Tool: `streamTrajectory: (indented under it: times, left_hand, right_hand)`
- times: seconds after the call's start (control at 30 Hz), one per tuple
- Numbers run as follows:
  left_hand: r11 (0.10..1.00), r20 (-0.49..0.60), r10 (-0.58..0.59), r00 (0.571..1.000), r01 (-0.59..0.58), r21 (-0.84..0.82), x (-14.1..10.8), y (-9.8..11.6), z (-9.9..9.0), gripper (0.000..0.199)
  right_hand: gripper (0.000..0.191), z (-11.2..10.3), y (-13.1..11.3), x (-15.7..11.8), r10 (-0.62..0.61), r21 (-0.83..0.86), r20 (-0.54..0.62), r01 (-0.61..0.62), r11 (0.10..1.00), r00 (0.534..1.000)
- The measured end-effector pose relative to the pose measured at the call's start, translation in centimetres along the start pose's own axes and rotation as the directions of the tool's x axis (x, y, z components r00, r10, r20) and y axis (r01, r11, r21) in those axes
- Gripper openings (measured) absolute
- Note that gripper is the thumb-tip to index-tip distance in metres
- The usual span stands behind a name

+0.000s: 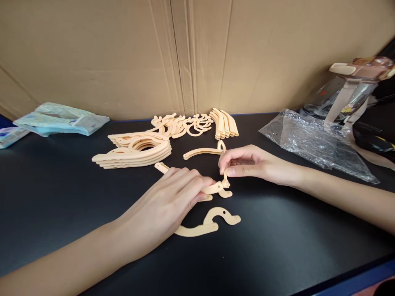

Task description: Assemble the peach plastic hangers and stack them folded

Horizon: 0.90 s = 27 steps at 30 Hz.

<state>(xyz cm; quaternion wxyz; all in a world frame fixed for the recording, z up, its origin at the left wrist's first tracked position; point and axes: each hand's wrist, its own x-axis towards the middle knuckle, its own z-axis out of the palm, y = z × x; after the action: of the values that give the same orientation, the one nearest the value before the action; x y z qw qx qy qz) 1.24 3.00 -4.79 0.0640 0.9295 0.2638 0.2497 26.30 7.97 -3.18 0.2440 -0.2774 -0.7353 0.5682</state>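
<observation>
My left hand (163,203) is closed over a cream plastic hanger arm (212,188), whose far end (161,167) pokes out beyond my knuckles. Between the thumb and fingers of my right hand (247,165) is a small curved hanger hook (226,181), its lower end touching or very near the tip of the arm. My fingers hide much of both pieces. Just in front of my left hand lies a curved arm with a hooked end piece (197,231), partly covered by the hand. Behind my right fingertips rests a loose hanger arm (200,152).
A stack of folding hangers (135,156) lies at centre left. Beyond are a pile of loose hooks (182,125) and a bundle of arms (225,124). Clear plastic wrap (321,144) and a strapped bottle (352,90) occupy the right; a tissue pack (61,119), the left. Cardboard (108,57) stands behind.
</observation>
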Motion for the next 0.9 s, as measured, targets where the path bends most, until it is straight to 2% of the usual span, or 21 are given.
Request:
streamTrajectory:
  times: [0.27, 0.6, 0.77, 0.9]
  left_hand:
    - [0.999, 0.001, 0.03, 1.0, -0.03, 0.019, -0.4, -0.1, 0.2, 0.033]
    - [0.994, 0.042, 0.049, 0.998, -0.052, 0.093, -0.7, -0.2, 0.3, 0.039]
    - [0.974, 0.014, 0.052, 0.999, -0.054, 0.222, -0.7, 0.1, 0.3, 0.038]
    - [0.939, -0.05, 0.02, 0.999, -0.001, 0.343, -0.6, 0.3, 0.1, 0.028]
  right_hand:
    - [0.012, 0.3, -0.3, 0.0, 0.035, -0.045, -0.043, -0.037, 0.998, 0.998]
    - [0.015, 0.8, 0.1, 0.0, 0.012, -0.087, -0.07, -0.018, 0.996, 0.997]
    - [0.016, 1.1, 0.6, -0.1, -0.029, -0.097, -0.139, 0.015, 0.995, 0.99]
    - [0.019, 1.7, 0.5, -0.5, -0.102, -0.254, -0.243, 0.038, 0.967, 0.965]
